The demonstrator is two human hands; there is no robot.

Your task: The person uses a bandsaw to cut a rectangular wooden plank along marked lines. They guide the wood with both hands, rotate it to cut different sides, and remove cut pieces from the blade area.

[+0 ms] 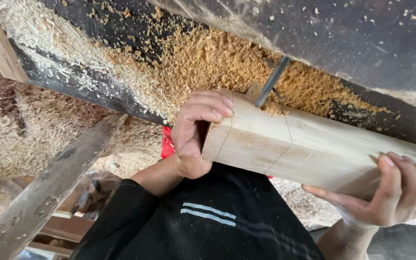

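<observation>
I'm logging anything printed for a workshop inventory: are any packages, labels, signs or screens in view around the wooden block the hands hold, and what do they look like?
None in view: no package, label, sign or screen.
Wooden block: pale, squared, with thin pencil lines across it, no print.
Left hand grips its end, right hand supports it from below.

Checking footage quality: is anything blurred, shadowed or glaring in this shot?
Head view: the wooden block and left hand are sharp in even daylight; the dark machine surface at top is slightly blurred; the right hand is cut by the frame edge; no harsh glare.
</observation>
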